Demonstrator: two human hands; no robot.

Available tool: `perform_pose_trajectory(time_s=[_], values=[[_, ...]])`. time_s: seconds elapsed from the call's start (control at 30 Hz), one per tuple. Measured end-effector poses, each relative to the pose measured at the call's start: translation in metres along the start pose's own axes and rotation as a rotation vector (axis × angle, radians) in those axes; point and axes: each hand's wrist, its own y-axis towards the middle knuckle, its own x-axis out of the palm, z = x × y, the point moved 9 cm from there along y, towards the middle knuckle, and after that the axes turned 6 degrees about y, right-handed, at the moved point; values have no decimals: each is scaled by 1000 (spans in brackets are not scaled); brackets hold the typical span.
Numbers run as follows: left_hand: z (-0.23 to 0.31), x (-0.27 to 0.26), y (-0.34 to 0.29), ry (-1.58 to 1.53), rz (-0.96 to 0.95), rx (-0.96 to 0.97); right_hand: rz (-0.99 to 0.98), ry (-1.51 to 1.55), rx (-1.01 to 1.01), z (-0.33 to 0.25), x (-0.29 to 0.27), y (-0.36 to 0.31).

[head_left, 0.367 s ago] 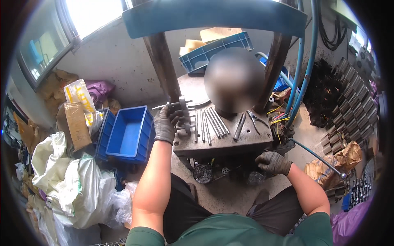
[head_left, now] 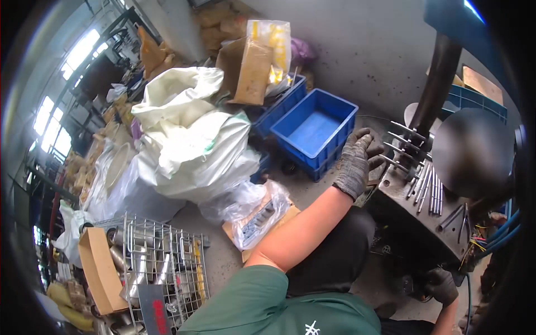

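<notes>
Pin block [head_left: 416, 149] is standing at the left corner of the bench [head_left: 397, 192], near the post [head_left: 441, 78], with its pins [head_left: 403, 128] sticking out leftward. Left hand [head_left: 357, 159] is hanging just beside it, fingers part-curled and a bit apart, not visibly gripping anything. Right hand [head_left: 441, 286] is hanging low off the bench's near side, fingers curling; can't tell if they're clamped on something.

Risks, my read: the pins are facing the left hand, so one could snag the knit and pull the block over the edge. Rods [head_left: 429, 190] are lying loose close by; a bump could set them rolling. Hose [head_left: 502, 226] and wires [head_left: 477, 244] are running past the far end, so a careless right arm could catch them.

Surface: bench top is looking dark and worn, with pliers [head_left: 464, 220] lying toward the right end. Room: blue bin [head_left: 312, 125] is sitting on the floor left of the bench. White sack [head_left: 190, 145] is slumping beyond it, wire basket [head_left: 126, 240] is holding metal parts, windows [head_left: 84, 53] are glaring at far left.
</notes>
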Motion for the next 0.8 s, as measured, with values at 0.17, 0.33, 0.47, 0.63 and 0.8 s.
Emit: perform_pose_trajectory(time_s=[0.17, 0.33, 0.47, 0.63, 0.8], values=[[22, -251, -30, 766, 142, 234, -93, -218, -80, 1, 21, 27], [17, -453, -125, 1261, 629, -220, -212, -291, 50, 21, 32, 24], [-23, -572, -148, 1319, 608, -189, -211, -246, 136, 24, 34, 25], [-96, -591, -121, 1702, 103, -263, -160, -230, 93, 23, 27, 31], [-118, -590, -94, 2194, -90, -352, -100, -251, 36, 15, 19, 30]])
